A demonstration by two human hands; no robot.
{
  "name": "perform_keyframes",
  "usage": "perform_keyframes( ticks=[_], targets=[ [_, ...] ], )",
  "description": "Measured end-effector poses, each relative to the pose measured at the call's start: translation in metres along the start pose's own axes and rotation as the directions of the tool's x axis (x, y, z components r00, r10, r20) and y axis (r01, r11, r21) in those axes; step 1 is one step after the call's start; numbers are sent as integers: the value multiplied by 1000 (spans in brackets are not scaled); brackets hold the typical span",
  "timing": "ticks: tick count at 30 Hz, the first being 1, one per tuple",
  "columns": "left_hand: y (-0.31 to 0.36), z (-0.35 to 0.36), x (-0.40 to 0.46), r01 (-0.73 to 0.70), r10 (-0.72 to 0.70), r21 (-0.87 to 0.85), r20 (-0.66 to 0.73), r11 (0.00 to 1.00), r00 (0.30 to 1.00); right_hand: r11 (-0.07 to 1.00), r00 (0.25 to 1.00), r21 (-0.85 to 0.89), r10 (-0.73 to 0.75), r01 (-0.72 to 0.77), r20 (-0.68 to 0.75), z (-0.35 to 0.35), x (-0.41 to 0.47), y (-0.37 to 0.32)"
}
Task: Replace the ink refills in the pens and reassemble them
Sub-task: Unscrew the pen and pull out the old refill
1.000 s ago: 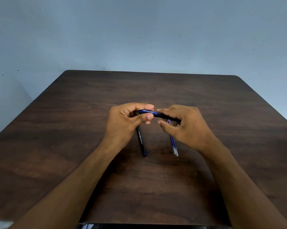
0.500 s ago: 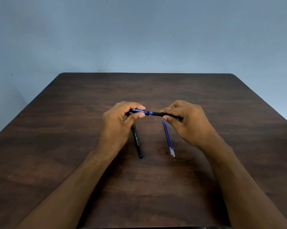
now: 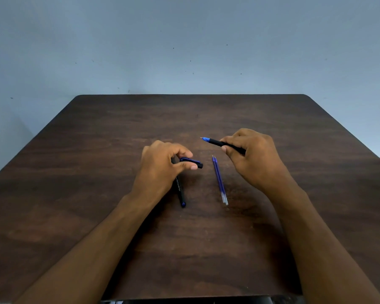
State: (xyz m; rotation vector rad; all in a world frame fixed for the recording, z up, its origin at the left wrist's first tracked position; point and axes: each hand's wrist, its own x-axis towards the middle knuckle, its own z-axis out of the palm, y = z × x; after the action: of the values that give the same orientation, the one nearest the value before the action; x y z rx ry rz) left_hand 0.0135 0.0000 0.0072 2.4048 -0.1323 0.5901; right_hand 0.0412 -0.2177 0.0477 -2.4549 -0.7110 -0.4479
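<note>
we are looking down at a dark brown wooden table (image 3: pixel 97 172) standing against a pale blue wall (image 3: pixel 184 40). our right hand (image 3: pixel 256 159), sitting at about two o'clock from the table's middle, is curling its fingers round an uncapped black pen with a blue tip (image 3: pixel 219 142), its point aiming toward ten o'clock. our left hand (image 3: pixel 160 170), well apart from it at nine o'clock, is pinching a dark blue pen cap (image 3: pixel 191 162) between thumb and forefinger. a second black capped pen (image 3: pixel 180 191) is lying on the table partly under the left hand. two thin blue ink refills (image 3: pixel 219 181) are lying side by side, touching, between the hands.
</note>
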Motion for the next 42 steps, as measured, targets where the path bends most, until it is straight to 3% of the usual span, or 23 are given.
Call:
perform_keyframes(
  ticks=[4, 11, 19, 24, 28, 33, 39, 42],
  targets=[
    [2, 0, 7, -2, -12, 106, 134, 994, 991, 1000, 1000, -4, -1, 1, 18, 4, 1, -1],
    [0, 2, 7, -120, 89, 267, 123, 956, 988, 1000, 998, -6, 4, -4, 61, 8, 1, -3],
    [-5, -2, 6, -124, 104, 254, 89, 959, 991, 1000, 996, -10, 12, -12, 94, 9, 1, -7],
    [1, -8, 3, -188, 202, 157, -75, 969, 977, 1000, 993, 1, 9, -9, 118, 9, 1, -9],
    [9, -6, -2, -295, 308, 116, -122, 949, 943, 997, 988, 25, -78, 76, 131, 11, -1, -13],
    [10, -5, -4, -352, 361, 101, -83, 930, 929, 991, 982, 39, -130, 125, 136, 15, -1, -15],
    [13, -9, -4, -328, 331, 107, -6, 939, 944, 991, 983, 58, -125, 118, 131, 14, -1, -16],
    [17, -12, -6, -346, 350, 145, -5, 927, 937, 992, 973, 50, -123, 115, 195, 14, -1, -17]
  ],
)
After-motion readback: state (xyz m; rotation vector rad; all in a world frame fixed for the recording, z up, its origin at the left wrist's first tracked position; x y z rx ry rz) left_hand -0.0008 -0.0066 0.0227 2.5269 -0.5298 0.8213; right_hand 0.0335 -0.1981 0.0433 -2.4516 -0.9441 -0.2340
